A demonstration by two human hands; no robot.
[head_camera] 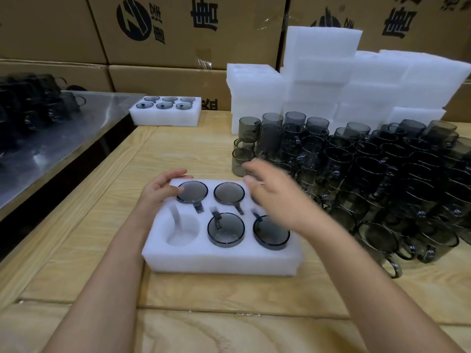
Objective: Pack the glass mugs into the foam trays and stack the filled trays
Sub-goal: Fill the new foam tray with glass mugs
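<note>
A white foam tray (224, 261) with six round slots lies on the wooden table in front of me. Dark glass mugs sit in the far-left slot (192, 191), the far-middle slot (229, 193), the near-middle slot (226, 229) and the near-right slot (270, 233). The near-left slot (183, 231) is empty. My left hand (160, 189) rests on the tray's far-left corner, its thumb touching the far-left mug's rim. My right hand (275, 194) is blurred above the far-right slot, which it hides; its fingers are loose and hold nothing.
A crowd of loose dark mugs (369, 174) covers the table to the right, some lying on their sides. Stacks of white foam trays (331, 80) stand behind them. A filled tray (165, 110) sits at the far left beside a metal table (63, 138). Cardboard boxes (178, 34) line the back.
</note>
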